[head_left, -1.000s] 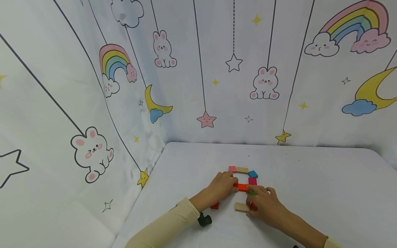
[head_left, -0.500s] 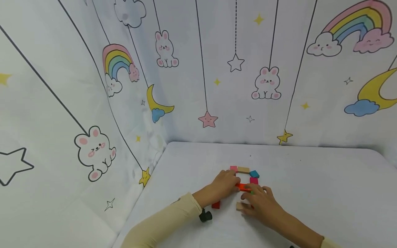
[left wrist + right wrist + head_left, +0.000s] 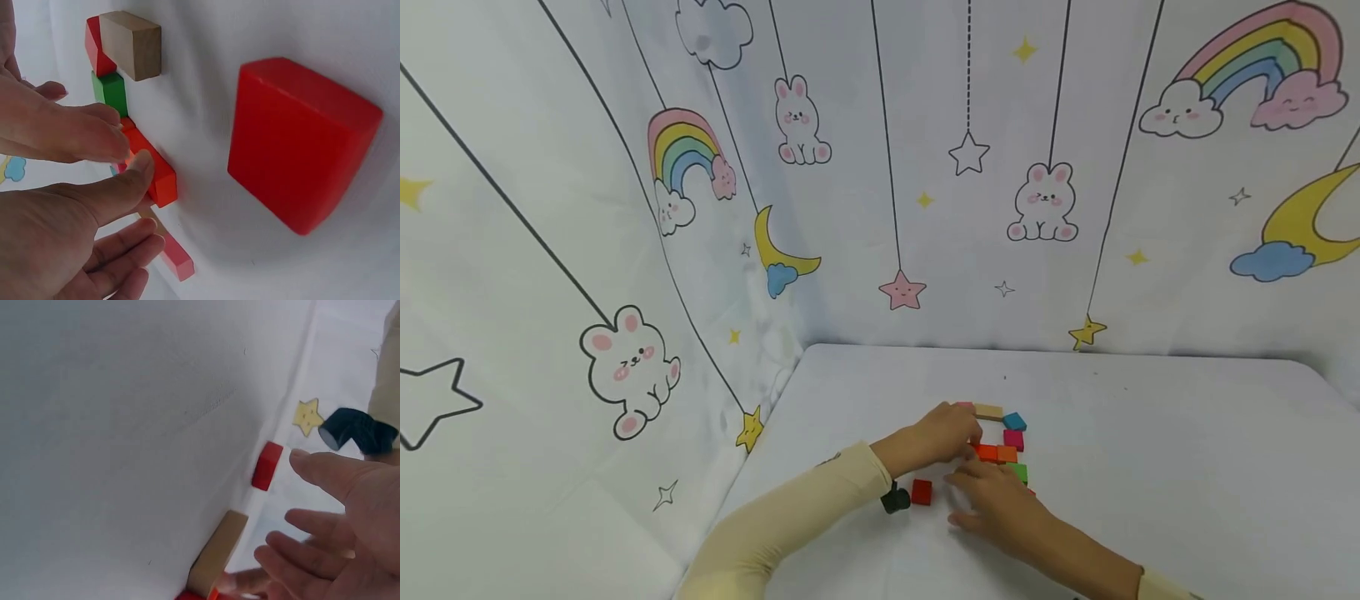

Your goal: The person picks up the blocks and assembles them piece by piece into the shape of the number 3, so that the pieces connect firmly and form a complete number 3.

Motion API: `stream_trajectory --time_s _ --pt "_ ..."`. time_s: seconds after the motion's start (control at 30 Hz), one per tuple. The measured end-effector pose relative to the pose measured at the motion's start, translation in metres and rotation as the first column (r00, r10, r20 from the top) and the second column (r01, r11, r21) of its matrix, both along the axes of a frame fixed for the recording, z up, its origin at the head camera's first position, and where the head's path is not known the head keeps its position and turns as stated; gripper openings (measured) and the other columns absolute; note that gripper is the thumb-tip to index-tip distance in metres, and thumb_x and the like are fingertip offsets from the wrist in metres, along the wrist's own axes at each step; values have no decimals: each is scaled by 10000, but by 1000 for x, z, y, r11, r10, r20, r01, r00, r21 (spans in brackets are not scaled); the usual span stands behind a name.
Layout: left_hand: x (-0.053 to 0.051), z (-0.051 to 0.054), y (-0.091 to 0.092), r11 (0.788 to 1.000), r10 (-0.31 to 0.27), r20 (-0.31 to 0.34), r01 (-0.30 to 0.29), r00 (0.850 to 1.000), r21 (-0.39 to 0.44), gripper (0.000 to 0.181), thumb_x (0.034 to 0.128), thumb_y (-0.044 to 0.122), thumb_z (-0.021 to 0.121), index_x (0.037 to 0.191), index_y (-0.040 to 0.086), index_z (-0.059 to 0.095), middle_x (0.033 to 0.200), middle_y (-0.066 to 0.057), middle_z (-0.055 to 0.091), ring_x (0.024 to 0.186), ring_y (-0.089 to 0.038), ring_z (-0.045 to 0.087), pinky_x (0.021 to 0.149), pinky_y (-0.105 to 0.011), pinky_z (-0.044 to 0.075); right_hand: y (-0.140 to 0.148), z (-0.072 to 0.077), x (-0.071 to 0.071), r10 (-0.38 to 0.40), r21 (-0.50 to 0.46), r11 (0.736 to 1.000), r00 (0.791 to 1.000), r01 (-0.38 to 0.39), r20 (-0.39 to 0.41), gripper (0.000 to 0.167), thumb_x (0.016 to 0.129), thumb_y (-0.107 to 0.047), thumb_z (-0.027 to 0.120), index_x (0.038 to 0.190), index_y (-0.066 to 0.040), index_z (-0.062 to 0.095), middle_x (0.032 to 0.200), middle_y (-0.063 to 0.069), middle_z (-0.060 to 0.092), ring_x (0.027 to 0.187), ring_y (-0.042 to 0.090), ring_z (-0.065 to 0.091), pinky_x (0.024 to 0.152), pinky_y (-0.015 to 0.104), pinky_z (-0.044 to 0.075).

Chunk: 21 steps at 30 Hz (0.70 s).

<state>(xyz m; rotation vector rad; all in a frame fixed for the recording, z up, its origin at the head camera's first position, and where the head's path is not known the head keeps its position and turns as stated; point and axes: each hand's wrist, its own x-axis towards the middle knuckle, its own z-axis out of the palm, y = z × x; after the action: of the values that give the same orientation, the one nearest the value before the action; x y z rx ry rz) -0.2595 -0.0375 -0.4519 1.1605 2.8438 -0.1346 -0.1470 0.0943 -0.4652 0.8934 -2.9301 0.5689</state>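
Observation:
Small coloured blocks lie in a line on a white table. My left hand (image 3: 936, 437) is over the left end of the orange-red block (image 3: 986, 452), thumb and a fingertip close above it. In the left wrist view those fingertips overlap the orange-red block (image 3: 159, 178); whether they touch is unclear. My right hand (image 3: 1000, 508) has its fingers spread, holding nothing, and points left toward a lone red block (image 3: 922, 492). It hides a wooden block in the head view, which the left wrist view shows as the wooden block (image 3: 144, 47). Beside the right hand is a green block (image 3: 1017, 472).
Beyond the hands lie a crimson block (image 3: 1013, 440), a blue block (image 3: 1015, 422) and a long wooden block (image 3: 988, 412). A pink block (image 3: 178, 257) is partly behind the left hand. A dark camera (image 3: 895, 498) sits under the left wrist. A patterned curtain (image 3: 850, 208) borders the table.
My right hand has moved left from the wooden and green blocks, uncovering the green one and covering the wooden one. My left hand has shifted slightly farther away, leaving the lone red block in full view.

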Motion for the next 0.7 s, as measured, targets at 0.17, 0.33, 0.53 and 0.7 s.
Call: stream_trajectory --time_s 0.17,0.33,0.53,0.7 --pt "-3 2 -1 999 -38 1 38 999 -4 135 938 333 823 1063 284 845 998 92 673 902 -44 525 810 -204 451 -17 -4 -2 8 55 998 1000 -8 3 593 799 -354 933 1291 -115 703 1225 40 713 1152 244 671 974 582 561" --pt "-3 2 -1 999 -41 28 40 999 8 147 932 359 826 1059 288 848 970 98 649 872 -37 506 808 -204 436 -30 -7 -4 29 135 991 999 -24 -34 593 783 -360 942 1245 -88 690 1166 39 735 1126 243 693 1008 518 562" --pt "-3 4 -1 998 -58 8 58 998 11 109 951 322 810 1043 280 849 958 91 649 847 -39 507 791 -206 432 -35 -10 -10 44 190 982 990 -18 -134 518 774 -388 946 1143 -88 741 1054 29 757 1029 227 705 991 444 577" --pt "-3 4 -1 999 -53 1 53 999 -1 101 967 293 794 1049 270 847 973 84 656 844 -43 515 826 -217 464 -37 -9 -13 58 218 976 981 -16 -186 452 769 -391 952 1042 -90 754 951 8 745 932 206 682 988 420 575"
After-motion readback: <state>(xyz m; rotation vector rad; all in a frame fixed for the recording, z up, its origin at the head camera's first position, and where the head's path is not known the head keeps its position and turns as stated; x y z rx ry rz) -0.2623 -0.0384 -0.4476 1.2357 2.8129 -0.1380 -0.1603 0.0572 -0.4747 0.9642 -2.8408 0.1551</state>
